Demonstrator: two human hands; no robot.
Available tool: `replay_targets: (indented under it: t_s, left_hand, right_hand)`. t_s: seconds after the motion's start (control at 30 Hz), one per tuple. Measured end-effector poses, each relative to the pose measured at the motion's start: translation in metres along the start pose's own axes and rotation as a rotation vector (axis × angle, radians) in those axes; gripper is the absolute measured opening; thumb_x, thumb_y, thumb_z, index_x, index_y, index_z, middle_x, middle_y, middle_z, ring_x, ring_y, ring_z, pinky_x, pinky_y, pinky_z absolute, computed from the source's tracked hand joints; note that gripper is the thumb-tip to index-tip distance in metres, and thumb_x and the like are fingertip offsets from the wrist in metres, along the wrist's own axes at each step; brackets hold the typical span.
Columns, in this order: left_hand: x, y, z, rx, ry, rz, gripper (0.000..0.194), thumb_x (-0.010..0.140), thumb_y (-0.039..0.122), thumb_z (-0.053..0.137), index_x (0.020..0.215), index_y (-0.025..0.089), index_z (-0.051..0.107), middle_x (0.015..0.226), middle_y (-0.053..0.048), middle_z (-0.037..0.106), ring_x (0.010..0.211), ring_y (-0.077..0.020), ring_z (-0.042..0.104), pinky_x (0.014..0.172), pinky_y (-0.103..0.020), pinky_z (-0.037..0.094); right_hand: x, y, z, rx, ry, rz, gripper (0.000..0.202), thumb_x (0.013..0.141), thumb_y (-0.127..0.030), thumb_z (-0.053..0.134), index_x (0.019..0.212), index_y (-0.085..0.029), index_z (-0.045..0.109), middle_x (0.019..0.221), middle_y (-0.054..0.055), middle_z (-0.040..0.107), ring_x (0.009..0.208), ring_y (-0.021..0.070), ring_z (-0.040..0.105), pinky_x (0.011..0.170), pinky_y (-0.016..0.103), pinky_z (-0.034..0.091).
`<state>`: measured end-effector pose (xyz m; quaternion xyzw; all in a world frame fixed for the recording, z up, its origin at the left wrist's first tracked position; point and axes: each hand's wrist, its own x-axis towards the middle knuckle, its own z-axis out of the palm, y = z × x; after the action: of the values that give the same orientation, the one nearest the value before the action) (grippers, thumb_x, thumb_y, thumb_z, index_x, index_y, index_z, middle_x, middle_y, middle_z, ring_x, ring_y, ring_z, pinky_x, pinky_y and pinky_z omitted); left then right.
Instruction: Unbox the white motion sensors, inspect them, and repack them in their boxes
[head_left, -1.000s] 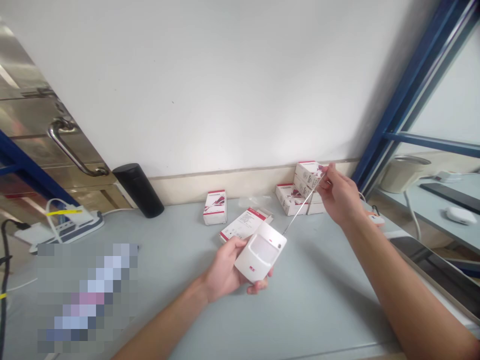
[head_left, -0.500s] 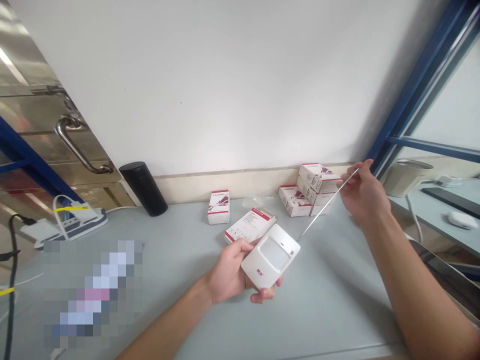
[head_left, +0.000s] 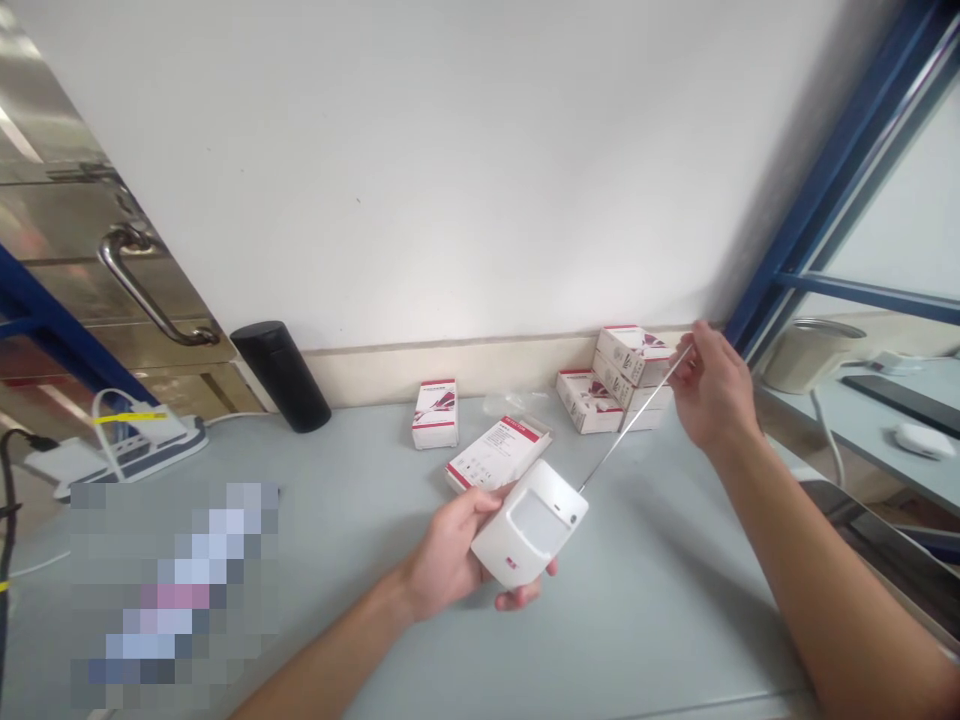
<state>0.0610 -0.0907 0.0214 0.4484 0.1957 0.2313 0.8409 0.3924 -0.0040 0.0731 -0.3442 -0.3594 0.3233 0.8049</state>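
Note:
A white motion detector (head_left: 531,525) with a window on its face and a small red logo lies tilted in my left hand (head_left: 450,550), whose thumb and fingers wrap around its edges. From its upper right corner a thin metal antenna (head_left: 630,424) is drawn out long. My right hand (head_left: 712,385) pinches the antenna's far end between thumb and fingertips. Just behind the detector, a flat white and red carton (head_left: 496,452) rests on the table, its far end looking open.
Behind stand a small white and red box (head_left: 435,414), a clear plastic bag (head_left: 517,403) and several stacked boxes (head_left: 630,375). A black cylinder (head_left: 281,375) leans in view at the left, near a power strip (head_left: 161,452). A pixelated area covers the left of the grey table (head_left: 360,660).
Both hands have shifted slightly left, with the detector a little lower. The antenna stays extended and pinched at its end.

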Motion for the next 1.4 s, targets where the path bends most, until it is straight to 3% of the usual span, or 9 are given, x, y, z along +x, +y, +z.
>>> replay_targets:
  t_s: [0.33,0.47,0.57,0.77,0.97,1.1,1.2,1.3,1.4]
  left_hand:
    - [-0.001,0.001,-0.002,-0.050,0.072,0.044,0.050,0.097,0.042,0.036,0.128,0.010,0.061,0.095,-0.020,0.072,0.060,-0.0234,0.063,0.055,-0.032,0.036]
    - [-0.002,0.007,0.004,-0.070,0.159,0.091,0.044,0.099,0.042,0.040,0.120,0.012,0.065,0.092,-0.018,0.071,0.062,-0.0237,0.063,0.057,-0.032,0.036]
    - [-0.004,0.012,0.009,-0.072,0.217,0.118,0.043,0.101,0.044,0.041,0.111,0.011,0.067,0.088,-0.017,0.070,0.059,-0.0219,0.061,0.058,-0.032,0.035]
    - [-0.006,0.013,0.010,-0.063,0.253,0.112,0.047,0.102,0.047,0.040,0.116,0.010,0.066,0.089,-0.019,0.070,0.059,-0.0226,0.061,0.057,-0.032,0.034]
    - [-0.006,0.009,0.004,-0.082,0.240,0.135,0.045,0.102,0.045,0.038,0.116,0.012,0.065,0.093,-0.020,0.071,0.060,-0.0248,0.064,0.055,-0.033,0.036]
    - [-0.005,0.014,0.009,-0.098,0.256,0.195,0.043,0.101,0.042,0.038,0.118,0.012,0.064,0.093,-0.018,0.071,0.057,-0.0240,0.062,0.053,-0.033,0.036]
    - [-0.005,0.023,0.012,-0.154,0.324,0.260,0.043,0.098,0.039,0.040,0.117,0.009,0.065,0.096,-0.019,0.070,0.060,-0.0229,0.061,0.055,-0.033,0.039]
    - [-0.008,0.031,0.008,-0.199,0.379,0.316,0.041,0.096,0.037,0.043,0.112,0.008,0.067,0.098,-0.018,0.069,0.063,-0.0224,0.061,0.057,-0.033,0.041]
    - [-0.009,0.035,0.002,-0.240,0.423,0.347,0.040,0.095,0.036,0.045,0.114,0.009,0.068,0.100,-0.018,0.068,0.063,-0.0217,0.060,0.058,-0.034,0.042]
  right_hand:
    - [-0.025,0.013,0.021,-0.185,-0.150,-0.035,0.052,0.081,-0.061,0.084,0.065,-0.022,0.053,0.074,-0.002,0.053,0.054,0.0087,0.032,0.050,0.030,0.027]
    - [-0.053,0.017,0.036,-0.342,-0.369,0.023,0.050,0.088,-0.065,0.075,0.068,-0.024,0.054,0.060,-0.004,0.045,0.057,0.0126,0.035,0.055,0.030,0.028]
    - [-0.074,0.018,0.048,-0.360,-0.511,0.089,0.048,0.091,-0.062,0.072,0.070,-0.024,0.053,0.062,-0.003,0.047,0.061,0.0142,0.038,0.059,0.031,0.030]
    - [-0.087,0.020,0.054,-0.287,-0.605,0.121,0.048,0.091,-0.057,0.074,0.068,-0.023,0.050,0.069,-0.002,0.050,0.064,0.0144,0.039,0.063,0.031,0.030]
    - [-0.105,0.021,0.059,-0.335,-0.839,0.203,0.052,0.092,-0.060,0.070,0.066,-0.022,0.046,0.065,-0.003,0.045,0.066,0.0150,0.040,0.064,0.031,0.030]
    - [-0.109,0.023,0.062,-0.347,-0.855,0.212,0.046,0.098,-0.063,0.061,0.075,-0.023,0.055,0.074,0.000,0.056,0.072,0.0172,0.050,0.071,0.032,0.041]
    - [-0.100,0.037,0.060,-0.610,-0.795,0.012,0.041,0.106,-0.057,0.046,0.109,-0.026,0.071,0.106,0.008,0.069,0.098,0.0250,0.063,0.091,0.041,0.048]
    - [-0.087,0.063,0.057,-0.913,-0.661,-0.235,0.039,0.102,-0.048,0.055,0.132,-0.028,0.068,0.137,0.012,0.065,0.132,0.0347,0.055,0.110,0.052,0.043]
    - [-0.077,0.087,0.056,-1.037,-0.619,-0.232,0.039,0.097,-0.037,0.058,0.132,-0.024,0.068,0.146,0.014,0.061,0.141,0.0358,0.050,0.118,0.055,0.039]
